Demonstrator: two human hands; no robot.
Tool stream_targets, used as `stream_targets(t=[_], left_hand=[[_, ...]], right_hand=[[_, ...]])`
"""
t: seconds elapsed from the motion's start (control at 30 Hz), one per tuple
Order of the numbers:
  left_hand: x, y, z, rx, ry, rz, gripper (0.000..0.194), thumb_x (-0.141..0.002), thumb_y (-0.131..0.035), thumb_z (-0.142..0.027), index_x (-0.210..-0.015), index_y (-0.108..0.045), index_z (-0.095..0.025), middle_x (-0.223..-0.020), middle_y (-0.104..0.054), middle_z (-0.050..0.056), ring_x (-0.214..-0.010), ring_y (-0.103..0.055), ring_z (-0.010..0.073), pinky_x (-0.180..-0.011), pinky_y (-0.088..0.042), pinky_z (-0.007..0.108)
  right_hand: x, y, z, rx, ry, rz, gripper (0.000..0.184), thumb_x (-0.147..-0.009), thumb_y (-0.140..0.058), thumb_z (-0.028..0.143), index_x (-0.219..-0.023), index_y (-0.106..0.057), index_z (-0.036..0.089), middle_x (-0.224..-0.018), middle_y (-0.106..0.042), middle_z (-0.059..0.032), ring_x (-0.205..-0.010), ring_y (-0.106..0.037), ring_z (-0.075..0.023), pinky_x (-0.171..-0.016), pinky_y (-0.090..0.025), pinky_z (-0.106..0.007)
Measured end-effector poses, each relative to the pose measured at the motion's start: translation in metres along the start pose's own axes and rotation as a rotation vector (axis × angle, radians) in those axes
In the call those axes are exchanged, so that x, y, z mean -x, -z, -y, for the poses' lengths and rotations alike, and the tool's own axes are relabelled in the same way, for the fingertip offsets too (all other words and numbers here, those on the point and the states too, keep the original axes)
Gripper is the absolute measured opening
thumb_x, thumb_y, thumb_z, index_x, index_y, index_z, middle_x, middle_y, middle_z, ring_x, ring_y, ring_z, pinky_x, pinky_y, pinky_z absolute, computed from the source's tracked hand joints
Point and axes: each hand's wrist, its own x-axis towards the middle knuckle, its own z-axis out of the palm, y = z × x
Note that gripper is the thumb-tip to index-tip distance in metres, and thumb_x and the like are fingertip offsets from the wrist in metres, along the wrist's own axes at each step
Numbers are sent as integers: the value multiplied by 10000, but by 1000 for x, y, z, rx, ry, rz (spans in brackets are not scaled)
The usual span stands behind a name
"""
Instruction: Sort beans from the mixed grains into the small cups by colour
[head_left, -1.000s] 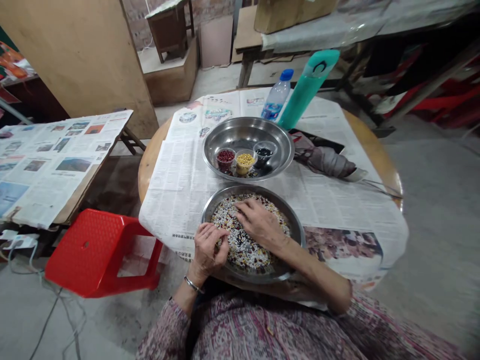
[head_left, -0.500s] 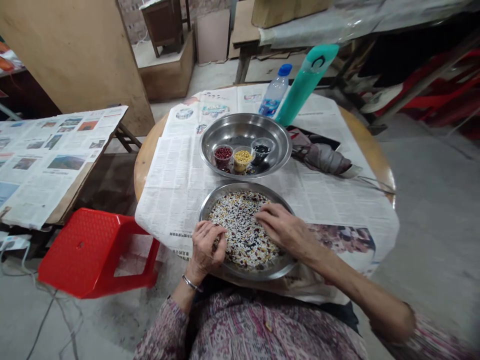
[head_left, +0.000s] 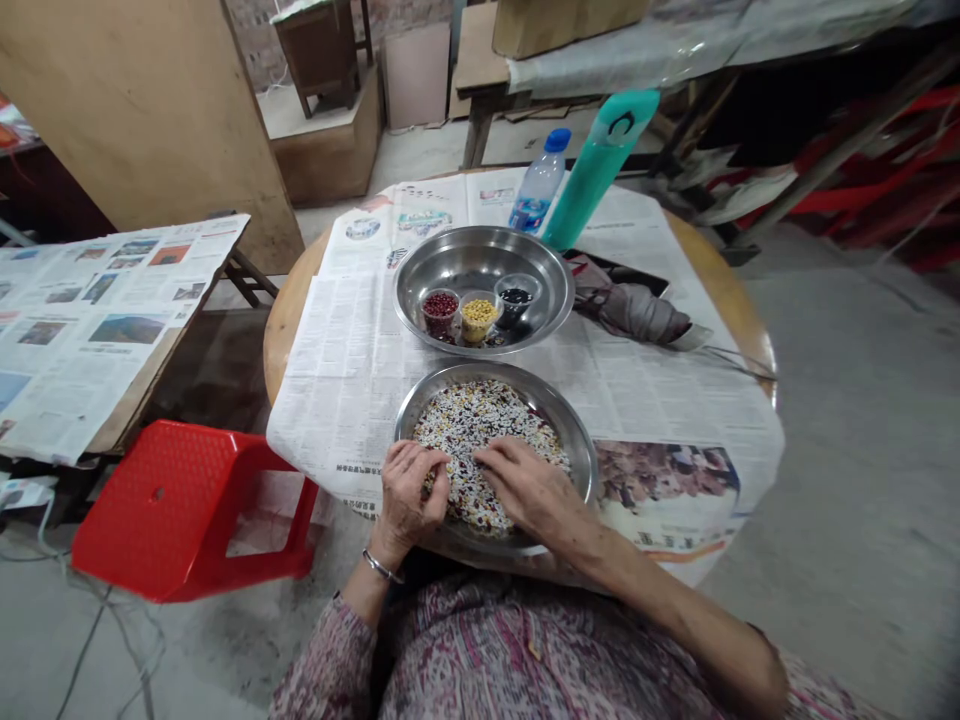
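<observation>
My left hand (head_left: pixel 409 495) sits at the near edge of a mix of white, dark and yellow grains (head_left: pixel 480 425), its fingers curled down into them. The mix fills a steel plate (head_left: pixel 559 425) in front of me. My right hand (head_left: pixel 529 485) rests flat on the grains beside my left hand, fingers extended. Whether my left fingers pinch any grains is hidden. Beyond the plate stands a steel bowl (head_left: pixel 484 248) holding small cups of red beans (head_left: pixel 440 310), yellow grains (head_left: pixel 478 317) and black beans (head_left: pixel 516 298).
Newspaper covers the round wooden table (head_left: pixel 720 270). Behind the bowl stand a plastic water bottle (head_left: pixel 540 185) and a teal flask (head_left: pixel 600 165). A folded grey umbrella (head_left: pixel 637 312) lies to the right. A red plastic stool (head_left: pixel 180 510) stands at left.
My right hand has slid left across the grains, closer to my left hand. My left hand stays at about the same spot. The whole view has drifted slightly.
</observation>
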Motion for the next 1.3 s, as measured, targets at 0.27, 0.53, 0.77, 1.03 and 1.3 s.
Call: stream_targets(t=[0.27,0.53,0.77,1.03,1.3], left_hand=[[0,-1,0,-14,8,7,130,-882,-519,-115,-923,-615,-193,-794,-673,17,-773,-615,163,-860,-464,370],[0,0,0,-31,11,4,129,-888,-509,-126,-928,-605,-203,-813,-681,19,-786,-633,176,-867,-475,388],[-1,0,-1,-22,18,4,122,-896,-513,-125,-921,-594,-213,-804,-678,13,-772,-629,175,-845,-472,382],[-1,0,-1,-28,20,4,119,-887,-515,-126,-901,-610,-195,-798,-679,19,-773,-622,165,-857,-466,372],[0,0,1,-23,28,3,123,-886,-515,-126,-908,-613,-196,-797,-669,21,-757,-613,165,-841,-472,375]], right_hand=[[-34,9,-24,8,-18,-106,320,-938,-402,126,-1147,-632,201,-1112,-640,-110,-1065,-579,-241,-927,-529,-411],[-44,5,-30,79,106,79,466,-815,-433,28,-1200,-627,204,-1123,-633,-107,-1057,-545,-245,-915,-512,-403],[13,37,-17,-57,258,223,443,-753,-431,-33,-1044,-654,215,-1062,-639,-74,-994,-575,-206,-847,-509,-338],[-3,26,-15,-103,195,430,441,-741,-466,-10,-1008,-711,242,-940,-713,-35,-875,-658,-168,-755,-511,-270],[-58,12,-39,55,-34,-68,426,-891,-430,105,-1234,-653,224,-1194,-660,-100,-1109,-570,-243,-949,-514,-416]])
